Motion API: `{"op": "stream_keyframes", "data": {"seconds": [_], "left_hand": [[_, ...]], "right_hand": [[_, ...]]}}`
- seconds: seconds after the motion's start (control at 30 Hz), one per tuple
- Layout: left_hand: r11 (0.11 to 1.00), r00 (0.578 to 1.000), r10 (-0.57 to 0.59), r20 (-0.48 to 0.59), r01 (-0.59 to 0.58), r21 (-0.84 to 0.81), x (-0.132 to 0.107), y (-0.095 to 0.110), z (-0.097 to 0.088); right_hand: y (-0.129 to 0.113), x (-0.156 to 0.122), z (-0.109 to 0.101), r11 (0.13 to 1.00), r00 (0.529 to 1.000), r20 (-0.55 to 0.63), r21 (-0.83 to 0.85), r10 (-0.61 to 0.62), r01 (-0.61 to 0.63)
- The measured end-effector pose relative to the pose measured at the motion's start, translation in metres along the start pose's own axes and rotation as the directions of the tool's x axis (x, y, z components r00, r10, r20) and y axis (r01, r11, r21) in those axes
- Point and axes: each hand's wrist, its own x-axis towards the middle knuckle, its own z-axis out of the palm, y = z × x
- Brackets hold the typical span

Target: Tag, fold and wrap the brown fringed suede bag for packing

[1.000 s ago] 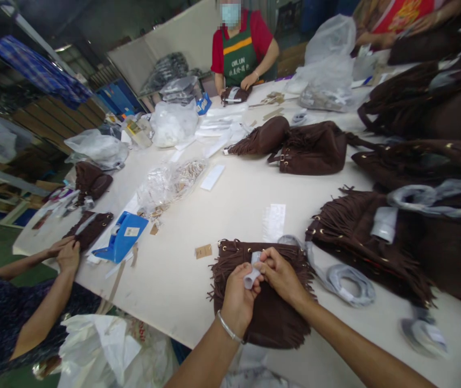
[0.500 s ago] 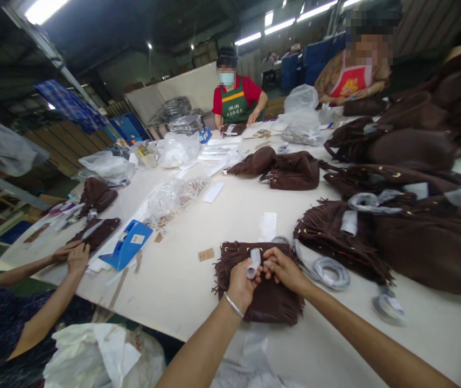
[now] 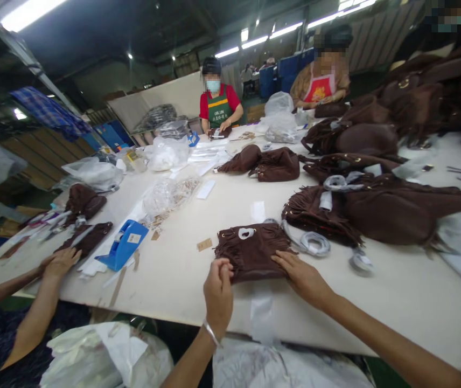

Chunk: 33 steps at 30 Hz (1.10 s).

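A small brown fringed bag (image 3: 255,256) lies flat on the white table (image 3: 182,285) right in front of me. A small white wrapped loop (image 3: 246,233) rests on the bag's top edge. My left hand (image 3: 218,293) is closed, with its fingertips pinched at the bag's lower left corner. My right hand (image 3: 303,277) lies with fingers stretched flat across the bag's lower right corner. A clear plastic sheet (image 3: 263,318) hangs over the table edge between my hands.
Pale strap coils (image 3: 315,242) lie just right of the bag, with a heap of larger brown bags (image 3: 396,207) beyond. A blue tape dispenser (image 3: 123,245) sits to the left, near a co-worker's hands (image 3: 58,261). Two people work at the far end. Plastic bags (image 3: 93,350) bulge below the table edge.
Both hands let go of the white wrapped loop, which now lies on the bag. They dropped to the bag's near corners. The camera tilted up.
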Motion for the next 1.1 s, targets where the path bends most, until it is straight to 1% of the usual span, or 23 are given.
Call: {"op": "stream_keyframes", "data": {"seconds": [0.03, 0.07, 0.1, 0.13, 0.17, 0.23, 0.3, 0.4, 0.43, 0.47, 0.53, 0.63, 0.77, 0.93, 1.03, 1.1], "left_hand": [[0.975, 0.985, 0.156, 0.068, -0.164, 0.152, -0.016, -0.007, -0.004], [0.912, 0.949, 0.277, 0.153, -0.31, 0.269, -0.029, -0.015, -0.006], [0.834, 0.903, 0.363, 0.228, -0.424, 0.353, -0.041, -0.024, -0.007], [0.768, 0.866, 0.413, 0.281, -0.497, 0.403, -0.05, -0.031, -0.006], [0.716, 0.84, 0.45, 0.304, -0.543, 0.44, -0.057, -0.037, -0.006], [0.643, 0.802, 0.494, 0.336, -0.597, 0.48, -0.065, -0.045, -0.002], [0.595, 0.753, 0.498, 0.43, -0.657, 0.463, -0.069, -0.047, 0.005], [0.541, 0.659, 0.435, 0.614, -0.736, 0.407, -0.067, -0.05, 0.019], [0.522, 0.642, 0.4, 0.654, -0.746, 0.413, -0.065, -0.052, 0.024], [0.502, 0.637, 0.36, 0.682, -0.748, 0.433, -0.063, -0.056, 0.028], [0.465, 0.64, 0.276, 0.717, -0.742, 0.483, -0.057, -0.065, 0.032], [0.433, 0.636, 0.207, 0.744, -0.741, 0.513, -0.05, -0.076, 0.03], [0.428, 0.623, 0.202, 0.755, -0.75, 0.504, -0.045, -0.081, 0.02], [0.451, 0.617, 0.181, 0.766, -0.744, 0.493, -0.037, -0.078, 0.011], [0.464, 0.612, 0.186, 0.769, -0.745, 0.48, -0.032, -0.08, 0.007], [0.47, 0.609, 0.181, 0.772, -0.743, 0.476, -0.028, -0.088, 0.006]], "right_hand": [[0.003, 0.003, 0.003, 1.0, 1.0, -0.011, 0.0, 0.003, -0.003], [0.006, 0.006, 0.004, 1.0, 1.0, -0.017, 0.004, 0.005, -0.005], [0.009, 0.008, 0.004, 1.0, 1.0, -0.019, 0.011, 0.007, -0.007], [0.011, 0.01, 0.003, 1.0, 1.0, -0.02, 0.021, 0.009, -0.008], [0.012, 0.012, 0.001, 0.999, 1.0, -0.021, 0.031, 0.01, -0.009], [0.013, 0.014, -0.002, 0.998, 0.999, -0.034, 0.06, 0.006, -0.004], [0.013, 0.015, -0.003, 0.995, 0.999, -0.054, 0.102, -0.004, 0.009], [0.012, 0.017, -0.004, 0.978, 0.998, -0.061, 0.203, -0.026, 0.038], [0.011, 0.018, -0.005, 0.97, 0.998, -0.057, 0.239, -0.026, 0.039], [0.011, 0.019, -0.006, 0.963, 0.998, -0.053, 0.267, -0.02, 0.033], [0.009, 0.022, -0.009, 0.955, 0.999, -0.051, 0.296, 0.004, 0.012], [0.006, 0.025, -0.013, 0.958, 0.997, -0.075, 0.286, 0.028, -0.005], [0.003, 0.025, -0.01, 0.96, 0.99, -0.139, 0.281, 0.034, 0.007], [0.003, 0.013, 0.005, 0.969, 0.971, -0.239, 0.245, 0.028, 0.033], [0.003, 0.002, 0.013, 0.983, 0.967, -0.249, 0.184, 0.055, -0.009], [0.003, -0.007, 0.019, 0.99, 0.966, -0.245, 0.134, 0.079, -0.047]]}}
